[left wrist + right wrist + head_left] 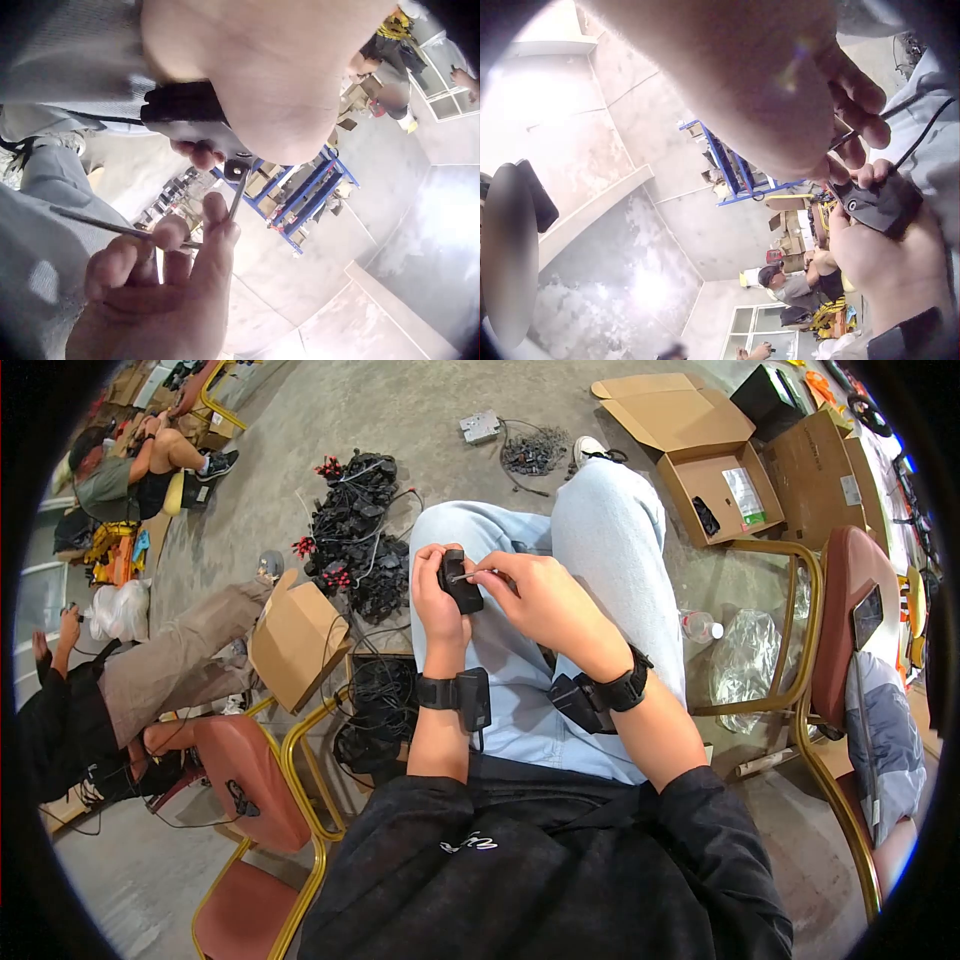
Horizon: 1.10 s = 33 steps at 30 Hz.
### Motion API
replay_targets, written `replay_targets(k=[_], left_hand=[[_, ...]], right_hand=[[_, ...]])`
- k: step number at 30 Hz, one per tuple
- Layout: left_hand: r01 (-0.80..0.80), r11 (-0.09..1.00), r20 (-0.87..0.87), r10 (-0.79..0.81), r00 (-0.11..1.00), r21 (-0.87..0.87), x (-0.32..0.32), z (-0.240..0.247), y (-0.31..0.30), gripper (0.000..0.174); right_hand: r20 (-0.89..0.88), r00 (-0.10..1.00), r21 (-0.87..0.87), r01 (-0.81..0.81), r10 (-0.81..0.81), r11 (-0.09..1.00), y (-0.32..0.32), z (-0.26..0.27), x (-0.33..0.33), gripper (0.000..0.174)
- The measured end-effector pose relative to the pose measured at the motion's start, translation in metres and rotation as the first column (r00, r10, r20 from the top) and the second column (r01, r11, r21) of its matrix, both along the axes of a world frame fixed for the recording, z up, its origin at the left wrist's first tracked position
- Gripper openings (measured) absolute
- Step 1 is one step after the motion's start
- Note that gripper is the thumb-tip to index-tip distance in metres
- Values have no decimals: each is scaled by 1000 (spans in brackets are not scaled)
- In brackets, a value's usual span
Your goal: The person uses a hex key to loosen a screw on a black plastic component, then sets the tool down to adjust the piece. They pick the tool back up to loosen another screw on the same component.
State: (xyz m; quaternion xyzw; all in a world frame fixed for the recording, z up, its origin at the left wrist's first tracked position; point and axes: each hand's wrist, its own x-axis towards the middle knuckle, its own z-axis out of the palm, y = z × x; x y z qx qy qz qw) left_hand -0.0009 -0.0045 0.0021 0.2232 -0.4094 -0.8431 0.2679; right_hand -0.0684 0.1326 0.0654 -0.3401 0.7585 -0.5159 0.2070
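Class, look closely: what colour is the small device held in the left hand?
The device is black, seen best in the head view.

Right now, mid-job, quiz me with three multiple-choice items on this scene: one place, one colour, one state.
1. Where is the black device? A on a chair seat; B in the left hand, over the lap; C in a cardboard box.
2. What colour are the trousers? A light blue; B red; C green.
3. How is the thin metal tool held? A under a flat palm; B pinched in the fingers of the right hand; C untouched.
Answers: B, the left hand grips it above the thighs; A, both legs are pale blue; B, fingers pinch it, tip at the device.
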Motion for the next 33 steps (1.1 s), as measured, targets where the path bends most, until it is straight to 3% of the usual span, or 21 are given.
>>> replay_targets(k=[3, 7, 9, 13, 15, 16, 18, 19, 22, 24, 28, 30, 33], left_hand=[[-6, 997, 55, 11, 998, -82, 0, 0, 1, 13], [-24, 997, 66, 29, 997, -68, -3, -4, 1, 13], [-28, 992, 113, 42, 993, -125, -3, -6, 1, 12], [-11, 992, 102, 24, 994, -128, -2, -7, 0, 12], [-11, 995, 78, 19, 997, -100, -2, -6, 1, 12], [-11, 995, 78, 19, 997, -99, -2, -4, 1, 12], [51, 998, 33, -50, 998, -34, -1, 0, 2, 12], [52, 998, 31, -51, 998, -32, 0, 1, 1, 12], [68, 997, -46, -66, 997, 49, 0, 3, 2, 12], [-22, 999, 62, 24, 998, -26, -2, 5, 3, 10], [-22, 998, 69, 26, 997, -57, -2, -1, 1, 11], [-21, 997, 94, 28, 995, -76, -2, -2, 1, 11], [-8, 996, 102, 17, 995, -92, 0, -2, 1, 12]], right_hand=[[-80, 997, -24, -3, 1, 1000, 1, -4, 2, 15], [-186, 982, -54, 25, -35, 998, -1, -8, 3, 11], [-438, 897, -67, 33, -59, 997, -3, -12, 2, 10], [-497, 866, -61, 37, -63, 997, -1, -9, 3, 11], [-281, 959, -23, 22, -28, 999, 0, -6, 4, 11], [-281, 959, -22, 22, -27, 1000, 1, -5, 4, 11], [71, 997, 79, 8, -13, 997, 1, -2, 1, 13], [69, 998, 81, 9, -15, 997, 2, 2, -1, 13], [12, 999, 92, 37, -38, 995, 3, 9, -3, 17], [-131, 991, -25, 23, -26, 999, 2, -1, 0, 14], [-283, 958, -39, 36, -45, 999, -1, -5, 4, 11], [-447, 893, -38, 41, -54, 998, -1, -5, 3, 9], [-530, 844, -68, 59, -86, 996, -1, -7, 3, 10]])
